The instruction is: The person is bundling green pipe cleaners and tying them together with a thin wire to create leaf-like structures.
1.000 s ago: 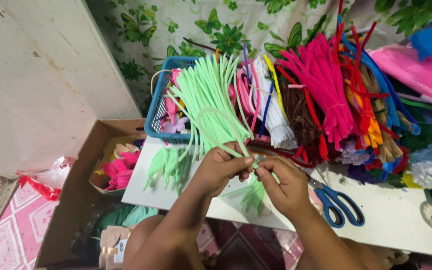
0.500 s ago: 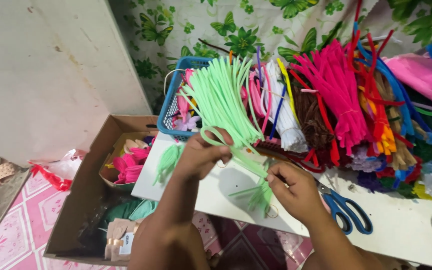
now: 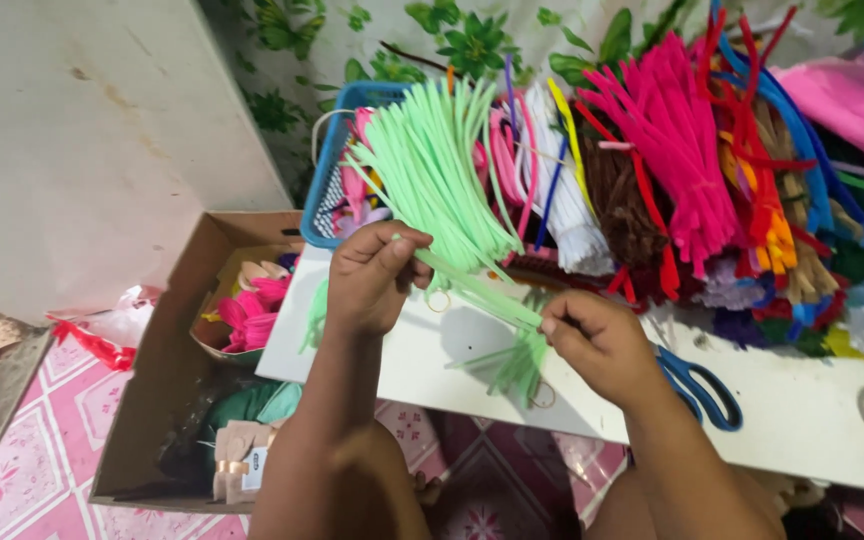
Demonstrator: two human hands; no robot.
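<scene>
Stem: we hold one fuzzy mint-green pipe cleaner [image 3: 477,290], long, thin and stretched straight over the white table [image 3: 802,400].
Left hand [image 3: 372,280]: pinches its upper end.
Right hand [image 3: 597,340]: pinches its lower end.
Nearby: green pipe cleaner bundle [image 3: 432,170], blue scissors [image 3: 702,385], cardboard box [image 3: 162,370].

Fuzzy, matt pile is seen on the light green pipe cleaners [image 3: 432,170]. Glossy blue plastic is noted on the scissors handles [image 3: 697,385] and basket [image 3: 327,190]. The cardboard box [image 3: 167,370] is dull brown; the white board [image 3: 452,350] smooth.
</scene>
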